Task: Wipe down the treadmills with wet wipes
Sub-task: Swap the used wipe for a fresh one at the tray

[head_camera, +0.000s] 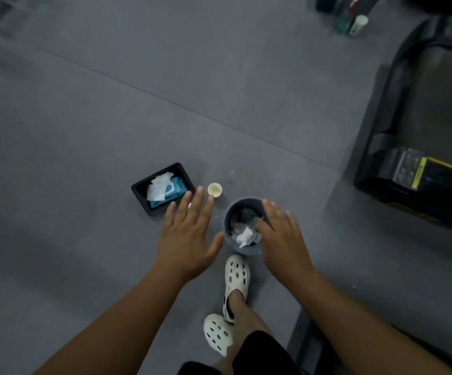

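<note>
One pack of wet wipes [169,192] lies in a black tray [141,202] on the floor, a loose white sheet [158,189] lying over its top, likely so a fresh one comes away with a single pull. The left hand [189,234] hovers just beside the tray, fingers spread and straight, holding nothing. The right hand [281,236] hangs over a round grey bin [229,212], also spread and empty. Crumpled wipes [245,236], some grey and one white, fill the bin, so it seems to serve for used ones. A small pale cup [215,190] stands between tray and bin. A white perforated shoe [237,274] is planted just behind the bin. Well apart to the right sits a treadmill [436,104], black with yellow trim, so the supplies are kept within a step of the work. The floor [84,117] is dull grey matting with a seam running across it. Blurred bottles [352,20] stand at the far edge.
</note>
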A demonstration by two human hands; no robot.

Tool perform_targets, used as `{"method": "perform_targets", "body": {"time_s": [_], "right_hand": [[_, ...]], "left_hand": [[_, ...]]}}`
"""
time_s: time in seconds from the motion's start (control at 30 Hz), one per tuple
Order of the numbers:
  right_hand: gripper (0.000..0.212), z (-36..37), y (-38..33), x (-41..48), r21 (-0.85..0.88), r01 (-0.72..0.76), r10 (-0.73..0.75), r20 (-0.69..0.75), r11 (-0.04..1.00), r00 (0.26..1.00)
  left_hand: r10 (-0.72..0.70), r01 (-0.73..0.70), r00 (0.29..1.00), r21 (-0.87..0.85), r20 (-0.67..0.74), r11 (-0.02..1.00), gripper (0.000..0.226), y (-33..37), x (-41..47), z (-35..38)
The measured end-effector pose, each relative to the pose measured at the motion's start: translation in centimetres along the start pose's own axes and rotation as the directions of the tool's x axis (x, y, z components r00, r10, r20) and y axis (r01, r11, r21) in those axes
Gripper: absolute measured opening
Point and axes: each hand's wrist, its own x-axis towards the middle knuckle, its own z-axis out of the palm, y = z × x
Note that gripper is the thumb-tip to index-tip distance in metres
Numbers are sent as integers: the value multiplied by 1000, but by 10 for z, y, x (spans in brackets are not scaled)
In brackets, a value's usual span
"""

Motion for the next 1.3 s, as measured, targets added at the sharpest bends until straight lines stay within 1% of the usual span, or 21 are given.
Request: {"method": "perform_targets", "body": {"time_s": [0.1,0.23,0.3,0.43,0.5,0.63,0.73,0.8,0.87,0.97,1.0,1.1,1.17,1.23,1.3], "right_hand": [[42,9,-5,14,27,4,-4,7,1000,1000],[32,24,-24,45,59,33,-34,7,998,999],[28,34,-43,64,85,48,-50,24,995,998],[36,63,-93,107,125,128,-130,10,984,991],[34,82,-118,130,124,167,-168,3,978,986],[25,124,-161,170,107,172,-175,14,979,984],[30,169,-184,195,89,206,-208,11,975,978],[40,211,-193,213,61,236,-238,32,970,971],[49,261,-197,230,21,252,-253,86,967,964],[58,338,-193,252,-32,290,-278,192,957,941],[60,374,-187,261,-46,306,-288,227,951,930],[61,451,-168,285,-91,334,-295,298,938,908],[59,497,-157,300,-126,330,-268,354,936,896],[57,537,-148,311,-161,325,-244,384,932,890],[60,567,-143,322,-189,322,-226,400,928,888]], "left_hand": [[-31,31,1000,-15,-6,999,78,-18,16,5],[-77,77,997,-22,-20,997,78,-47,25,9],[-111,111,993,-24,-34,994,77,-69,24,11],[-188,187,981,-30,-40,982,78,-131,22,15],[-218,217,975,-32,-35,976,78,-163,23,20],[-215,215,976,-21,-18,976,78,-226,30,41],[-179,179,984,-21,-6,984,78,-269,39,70],[-153,153,988,-22,7,988,78,-296,48,100],[-147,147,989,-16,22,989,78,-320,56,139],[-152,152,988,-1,37,988,77,-350,68,203],[-153,154,987,-9,47,988,78,-362,75,236],[-168,168,984,0,57,986,78,-387,97,305],[-161,162,985,-5,61,987,78,-401,109,347],[-165,165,985,-2,51,986,78,-413,120,384],[-184,185,982,-4,35,983,78,-423,126,412]]}}
